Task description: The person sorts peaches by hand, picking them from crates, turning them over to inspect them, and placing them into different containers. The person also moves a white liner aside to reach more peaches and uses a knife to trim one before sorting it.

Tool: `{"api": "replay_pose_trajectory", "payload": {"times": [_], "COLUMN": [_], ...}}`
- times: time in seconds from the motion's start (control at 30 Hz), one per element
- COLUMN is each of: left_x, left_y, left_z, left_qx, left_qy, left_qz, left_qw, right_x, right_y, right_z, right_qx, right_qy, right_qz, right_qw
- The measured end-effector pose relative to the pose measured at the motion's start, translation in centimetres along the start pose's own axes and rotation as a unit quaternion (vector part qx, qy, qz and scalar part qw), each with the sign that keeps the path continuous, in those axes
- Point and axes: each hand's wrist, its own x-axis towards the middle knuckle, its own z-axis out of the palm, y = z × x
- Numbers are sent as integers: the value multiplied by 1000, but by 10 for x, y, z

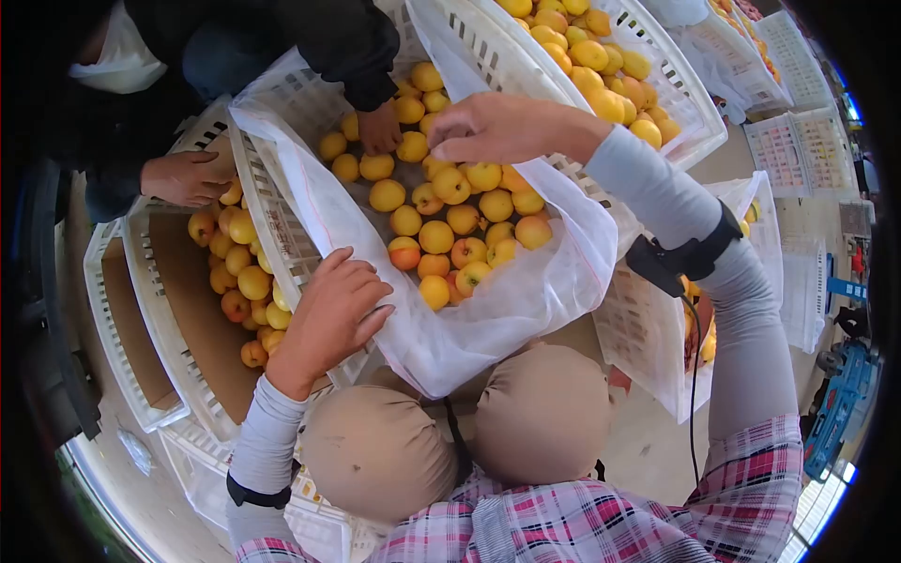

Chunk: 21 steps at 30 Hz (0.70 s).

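Observation:
A white crate (274, 202) lined with a white cloth (526, 291) holds several yellow-orange fruits (435, 236) in front of me. My left hand (340, 312) rests at the crate's near left edge, its fingers spread over the cloth and rim, with nothing seen in it. Above the fruits at the crate's right side is my right hand (488, 129); its fingers are curled, and whatever they may hold is hidden. Left of the lined crate, a second white crate (155, 281) with brown board inside holds more fruits (246, 272).
Across the crates a co-worker's one hand (380, 128) reaches into the lined crate, the other (188, 178) lies over the left crate. A full fruit crate (699, 84) stands at upper right, another lined crate (638, 328) at right. My knees (544, 413) are close to the cloth.

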Motion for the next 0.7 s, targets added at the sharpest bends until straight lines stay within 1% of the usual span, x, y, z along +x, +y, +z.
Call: {"api": "replay_pose_trajectory", "payload": {"times": [0.03, 0.07, 0.1, 0.13, 0.17, 0.2, 0.23, 0.27, 0.3, 0.33, 0.4, 0.43, 0.5, 0.53, 0.57, 0.6, 0.63, 0.67, 0.7], "left_x": [-9, -15, -19, -21, -22, -24, -24, -24, -25, -25, -25, -27, -28, -28, -28, -29, -30, -31, -32], "left_y": [-2, -1, 0, 2, 2, 0, -1, -1, -2, -3, -5, -5, -7, -7, -7, -8, -9, -9, -9], "left_z": [3, 5, 8, 12, 14, 16, 18, 21, 24, 26, 27, 27, 27, 27, 27, 27, 25, 24, 22], "left_qx": [-17, -15, -19, -24, -30, -41, -43, -54, -66, -69, -81, -87, -99, -108, -108, -131, -152, -146, -195], "left_qy": [77, 99, 105, 129, 152, 150, 156, 167, 177, 185, 193, 195, 201, 200, 209, 215, 221, 230, 235], "left_qz": [25, 26, 18, 15, 12, 11, 7, 7, 8, 7, 8, 12, 10, 13, 11, 16, 22, 22, -1], "left_qw": [997, 995, 994, 991, 988, 988, 987, 985, 982, 980, 978, 977, 974, 974, 972, 968, 963, 962, 952], "right_x": [17, 33, 50, 64, 74, 81, 86, 89, 87, 86, 82, 79, 72, 68, 61, 54, 47, 41, 33], "right_y": [5, 15, 29, 41, 53, 66, 81, 97, 97, 99, 96, 95, 89, 78, 68, 57, 48, 40, 35], "right_z": [12, 27, 44, 62, 79, 95, 112, 128, 132, 132, 126, 123, 111, 102, 93, 84, 77, 73, 72], "right_qx": [-81, -84, -169, -253, -314, -374, -380, -413, -445, -451, -447, -452, -366, -344, -352, -177, 4, 130, 123], "right_qy": [-31, -38, -25, -10, -43, -73, -76, -77, -79, -84, -100, -105, -46, -41, -42, -24, -5, -28, -26], "right_qz": [-28, -33, -25, -18, 21, 60, 57, 89, 121, 118, 76, 71, 60, 55, 51, 41, 27, 35, 30], "right_qw": [996, 995, 985, 967, 948, 923, 920, 903, 884, 881, 886, 883, 928, 937, 934, 983, 1000, 990, 992]}}
